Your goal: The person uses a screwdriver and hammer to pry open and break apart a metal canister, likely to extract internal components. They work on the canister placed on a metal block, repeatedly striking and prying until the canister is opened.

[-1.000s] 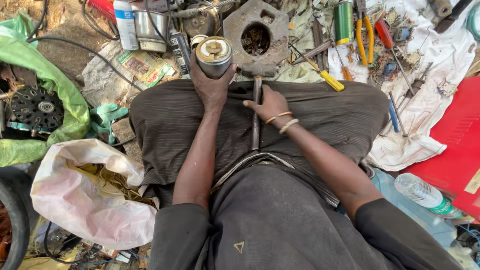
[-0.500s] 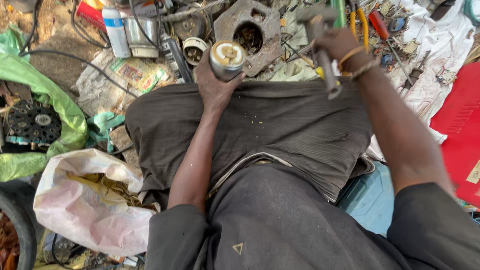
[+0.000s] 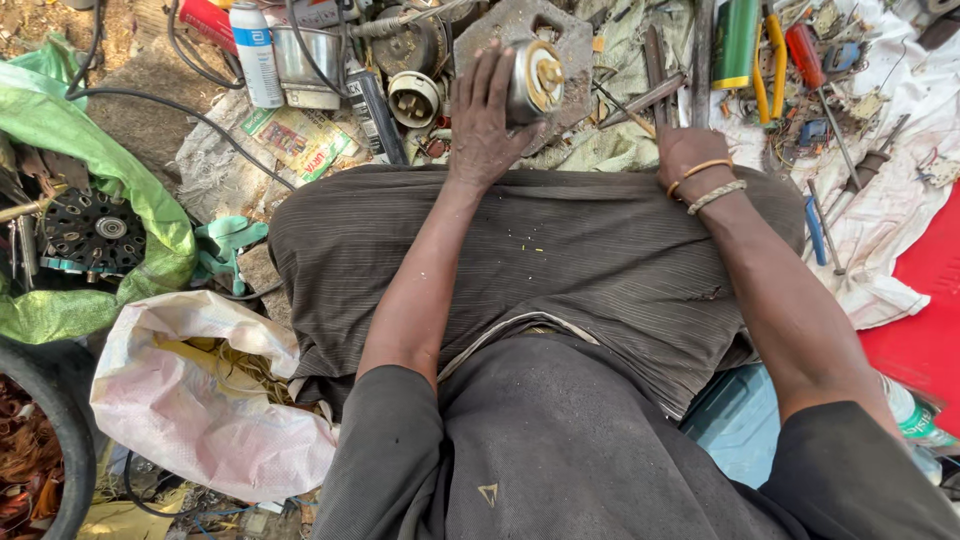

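The left hand [image 3: 485, 120] holds a small metal cylinder part [image 3: 533, 80], fingers wrapped around its body, just above the far edge of the grey cloth [image 3: 560, 260] on the lap. The right hand [image 3: 690, 152] rests at the far right edge of this cloth, fingers curled down; I cannot tell if it grips anything. A yellow-handled pliers [image 3: 770, 55] lies near.

Outdoor dirt ground [image 3: 130, 90] in daylight, no walls. Left of it green plastic sheet [image 3: 60, 130]; far right of it white cloth [image 3: 900, 230], then red mat [image 3: 925, 330].
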